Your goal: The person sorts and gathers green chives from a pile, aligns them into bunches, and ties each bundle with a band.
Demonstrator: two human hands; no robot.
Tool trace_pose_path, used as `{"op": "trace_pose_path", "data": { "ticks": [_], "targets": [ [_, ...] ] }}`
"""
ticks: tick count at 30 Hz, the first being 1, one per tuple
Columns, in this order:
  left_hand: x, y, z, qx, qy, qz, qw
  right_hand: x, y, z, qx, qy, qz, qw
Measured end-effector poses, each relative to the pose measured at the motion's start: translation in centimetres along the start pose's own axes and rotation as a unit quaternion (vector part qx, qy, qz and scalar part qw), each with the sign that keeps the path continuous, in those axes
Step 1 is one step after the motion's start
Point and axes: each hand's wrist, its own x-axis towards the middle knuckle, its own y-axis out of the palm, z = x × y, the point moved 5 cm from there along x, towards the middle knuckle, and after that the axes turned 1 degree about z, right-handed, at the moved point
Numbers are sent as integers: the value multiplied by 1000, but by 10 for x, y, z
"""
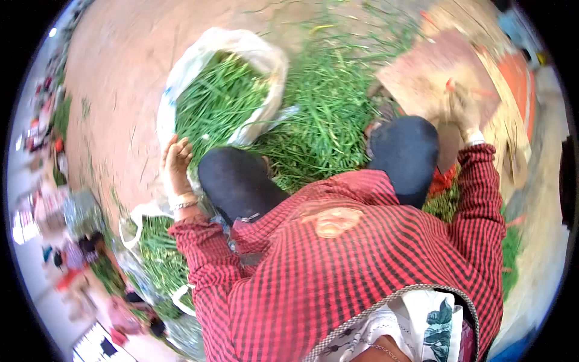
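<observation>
Floor: reddish-brown, spreading left of and above the white sack (274, 69), with loose green bits scattered on it.
Clothing: a red-and-black checked jacket (338, 265), below the sack in view; dark trouser knees (238, 181) rise from it, the left one just below the sack. The jacket's lower edge is cut off by the frame.
Heap: long, thin green stalks (332, 102) on the floor, right of the sack; they point many ways, with no single long axis, and the knees hide part of the heap.
Sack: open, its mouth facing up, holding more green stalks; these lie mostly aslant, many running from lower left to upper right. Blue marks on its left side are too blurred to read.
Board: a flat reddish piece (416, 66), well right of the sack, beyond the heap, one corner toward it, pale dust or scraps on top.
Second bag: white-rimmed (137, 232), below and left of the sack, also with green stalks.
Background: people and bundles far left of the sack, small and warped by the lens.
Left hand: (176, 160) at the sack's lower left edge, fingers apart from the thumb and slightly curled; contact with the sack is unclear.
Right hand: (464, 111) over the board, far right of the sack, blurred; whether its fingers are closed on anything cannot be told.
Smallest: an orange-red bit (450, 84) by the right fingertips, right of the sack.
</observation>
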Motion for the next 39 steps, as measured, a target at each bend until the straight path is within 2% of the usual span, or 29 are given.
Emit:
{"op": "trace_pose_path", "data": {
  "ticks": [1,2,3,5,6,8,10,11,12,13,14,16,17,18,19,20,22,25,27,29,31,33,35,37,39],
  "targets": [
    [3,-16,13,-7,-1,-10,1000,5,10,11,-77,33,69,994],
    [4,-29,23,-6,-16,-32,999,11,12,17,-101,61,75,990],
    [6,-42,35,-8,-34,-51,998,22,4,32,-170,31,48,984],
    [8,-60,58,3,-65,-66,996,45,-17,74,-3,38,31,999],
    [11,-54,62,18,-69,-48,996,52,-29,105,-11,32,30,999],
    [20,-36,63,83,-60,-27,994,70,-20,186,197,-33,79,977],
    [52,-3,74,143,-23,36,989,87,16,284,255,-159,198,933],
    [68,14,83,151,6,70,986,95,46,320,212,-168,257,928],
    [81,33,83,270,55,115,954,99,73,360,179,-204,309,911],
    [92,51,78,383,105,162,903,102,101,394,124,-315,312,888],
    [102,67,76,438,136,204,865,106,135,421,177,-306,402,845],
    [122,95,97,540,218,259,771,115,192,460,191,-290,433,832],
    [131,104,112,560,240,272,745,121,224,473,189,-281,423,840],
    [137,112,124,567,195,281,750,127,244,487,189,-259,441,838],
    [142,119,136,572,148,290,753,134,267,493,188,-255,449,836],
    [145,120,161,589,149,266,748,139,295,493,188,-226,453,842],
    [139,124,168,634,126,252,720,145,330,484,156,-164,445,867],
    [142,122,176,632,104,260,722,151,361,461,108,-159,447,874],
    [141,120,178,618,102,266,733,150,359,465,93,-160,445,876],
    [139,118,177,629,116,247,728,146,354,470,-22,-140,428,893],
    [137,120,177,631,113,249,726,142,340,475,-56,-142,422,894],
    [136,123,173,630,113,247,728,135,339,469,-96,-140,504,847],
    [135,127,175,644,80,266,712,133,330,459,-63,-138,502,852],
    [132,131,175,641,95,258,717,125,316,456,-5,-183,456,871],
    [132,135,169,632,79,280,718,108,299,450,66,-182,400,896]
  ]
}}
